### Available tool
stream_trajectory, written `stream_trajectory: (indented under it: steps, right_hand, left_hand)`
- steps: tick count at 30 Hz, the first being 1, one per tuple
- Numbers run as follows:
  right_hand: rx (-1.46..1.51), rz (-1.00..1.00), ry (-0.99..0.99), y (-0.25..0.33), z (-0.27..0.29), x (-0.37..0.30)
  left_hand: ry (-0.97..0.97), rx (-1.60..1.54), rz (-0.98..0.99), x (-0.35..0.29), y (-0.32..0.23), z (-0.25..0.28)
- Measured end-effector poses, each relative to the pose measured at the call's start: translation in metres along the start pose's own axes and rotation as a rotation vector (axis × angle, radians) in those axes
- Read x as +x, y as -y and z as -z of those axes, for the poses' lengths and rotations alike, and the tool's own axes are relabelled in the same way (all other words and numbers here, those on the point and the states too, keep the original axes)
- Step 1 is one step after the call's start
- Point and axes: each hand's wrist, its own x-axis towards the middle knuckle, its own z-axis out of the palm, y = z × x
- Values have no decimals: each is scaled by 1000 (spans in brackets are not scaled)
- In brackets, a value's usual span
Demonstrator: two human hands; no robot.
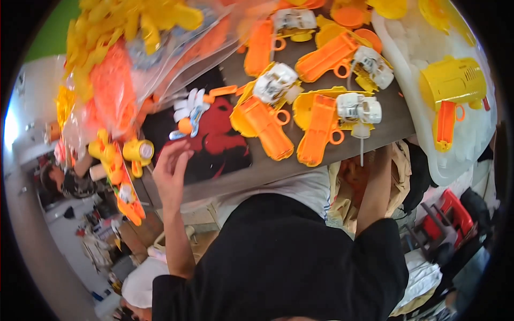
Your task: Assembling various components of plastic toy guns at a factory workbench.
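My left hand [172, 166] hovers at the table's near edge over the dark mat [214, 152] with a red print. Its fingers are loosely bent and apart, and I see nothing in them. Just beyond the fingertips lie small white, blue and orange plastic pieces [188, 109]. My right forearm [376, 187] reaches past the table edge toward a brown paper bag [399, 176]; that hand is hidden. On the table sit several yellow toy shell halves, each with an orange handle-shaped part [270, 128] and a white mechanism [356, 108] attached.
Clear plastic bags of orange parts [115, 80] and a heap of yellow pieces [128, 21] fill the far left. At right a translucent white tray [399, 69] holds a yellow toy body [452, 80]. A red chair [455, 214] stands at lower right.
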Motion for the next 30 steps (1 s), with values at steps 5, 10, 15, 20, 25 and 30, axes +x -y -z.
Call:
stream_trajectory:
  steps: [5,10,15,20,25,30]
  right_hand:
    - [-216,204,-52,-5,34,-84]
    - [-585,77,260,157,56,-177]
    - [-96,111,399,200,62,-222]
    - [99,270,632,273,45,-223]
    - [25,447,702,351,-29,-176]
    - [-28,698,635,418,-127,-134]
  left_hand:
    - [65,193,-299,15,-8,-29]
    - [224,-83,-124,40,-22,-72]
    - [288,-245,-53,60,6,-78]
    - [327,-181,-82,51,2,-29]
    - [363,-122,-57,32,24,45]
    - [352,17,-118,20,59,87]
